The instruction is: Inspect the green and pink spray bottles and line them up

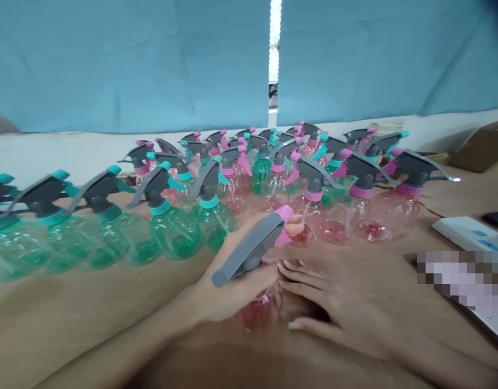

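My left hand (241, 287) is closed around the neck of a spray bottle (257, 314) with a see-through pink body, upright on the wooden table (184, 348). Its grey and pink trigger head rises above my grip, tilted in view, with a finger behind the pink nozzle. My right hand (333, 302) lies low beside the bottle, palm down, fingers stretched out and spread. Its fingertips come up to the bottle and my left hand; whether they touch is unclear. Beyond my hands stands a nearer pink spray bottle (307, 216) and a green spray bottle (216, 227).
Several green bottles (173, 232) line the left, and several pink bottles (389, 213) stand right of centre, with more behind. At right lie a white power strip (463, 232) and a blurred-out flat object (471, 286). A blue curtain (151, 65) hangs behind.
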Demonstrator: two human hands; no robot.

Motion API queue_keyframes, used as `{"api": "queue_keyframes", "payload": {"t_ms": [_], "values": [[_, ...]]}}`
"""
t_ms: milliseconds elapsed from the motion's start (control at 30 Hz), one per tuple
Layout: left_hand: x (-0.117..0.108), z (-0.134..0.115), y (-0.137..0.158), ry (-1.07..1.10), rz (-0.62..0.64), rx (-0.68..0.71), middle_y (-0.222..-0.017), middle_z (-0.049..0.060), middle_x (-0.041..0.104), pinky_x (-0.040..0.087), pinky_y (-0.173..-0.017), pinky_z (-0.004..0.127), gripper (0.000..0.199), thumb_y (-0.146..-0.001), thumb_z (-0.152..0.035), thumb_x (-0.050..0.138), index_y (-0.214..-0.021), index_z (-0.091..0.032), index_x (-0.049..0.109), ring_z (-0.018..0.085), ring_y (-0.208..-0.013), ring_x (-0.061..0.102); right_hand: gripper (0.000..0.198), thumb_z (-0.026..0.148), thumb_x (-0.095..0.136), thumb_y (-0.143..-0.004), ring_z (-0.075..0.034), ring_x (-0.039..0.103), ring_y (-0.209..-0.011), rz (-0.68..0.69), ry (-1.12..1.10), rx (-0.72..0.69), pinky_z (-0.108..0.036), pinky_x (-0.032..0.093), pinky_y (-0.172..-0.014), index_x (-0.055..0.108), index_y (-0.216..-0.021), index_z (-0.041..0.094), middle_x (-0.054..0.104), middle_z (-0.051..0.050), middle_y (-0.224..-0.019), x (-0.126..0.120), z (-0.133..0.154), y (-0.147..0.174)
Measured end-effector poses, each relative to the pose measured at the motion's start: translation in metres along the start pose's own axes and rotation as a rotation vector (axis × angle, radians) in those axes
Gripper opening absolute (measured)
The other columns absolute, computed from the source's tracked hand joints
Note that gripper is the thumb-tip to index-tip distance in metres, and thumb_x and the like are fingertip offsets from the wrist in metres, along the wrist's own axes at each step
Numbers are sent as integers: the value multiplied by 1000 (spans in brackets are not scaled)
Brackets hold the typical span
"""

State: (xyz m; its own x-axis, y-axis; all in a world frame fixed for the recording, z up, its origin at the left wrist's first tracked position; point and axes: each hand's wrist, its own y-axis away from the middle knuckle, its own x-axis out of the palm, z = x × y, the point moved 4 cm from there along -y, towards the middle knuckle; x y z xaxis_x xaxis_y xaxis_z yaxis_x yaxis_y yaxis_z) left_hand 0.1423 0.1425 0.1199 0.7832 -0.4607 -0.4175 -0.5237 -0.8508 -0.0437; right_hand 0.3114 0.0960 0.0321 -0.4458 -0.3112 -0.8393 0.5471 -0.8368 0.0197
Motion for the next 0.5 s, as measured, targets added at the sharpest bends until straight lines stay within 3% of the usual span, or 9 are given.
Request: {"api": "queue_keyframes", "payload": {"t_ms": [233,367,500], "values": [[2,-4,-2,55,49,11,-93,2,69,54,-81,32,49,-76,-21,54,-124,-26,58,18,-81,64,65,60,48,-89,-24,27,-141,2,12,-7,-45,26,-115,43,-142,23,29,-3,-153,1,-1,0],[3,1,-2,117,53,-59,-111,4,67,51,-92,34,54,-75,-20,57,-128,-26,55,20,-97,64,66,61,47,-89,-24,28,-141,10,10,-2,-46,26,-115,42,-142,22,30,-4,-153,0,-1,0],[4,2,-1,133,47,-75,-120,4,65,52,-92,32,55,-77,-22,58,-131,-28,53,20,-104,63,69,64,44,-89,-23,26,-141,31,35,9,-46,24,-115,40,-143,21,27,-3,-153,2,-2,0]]}}
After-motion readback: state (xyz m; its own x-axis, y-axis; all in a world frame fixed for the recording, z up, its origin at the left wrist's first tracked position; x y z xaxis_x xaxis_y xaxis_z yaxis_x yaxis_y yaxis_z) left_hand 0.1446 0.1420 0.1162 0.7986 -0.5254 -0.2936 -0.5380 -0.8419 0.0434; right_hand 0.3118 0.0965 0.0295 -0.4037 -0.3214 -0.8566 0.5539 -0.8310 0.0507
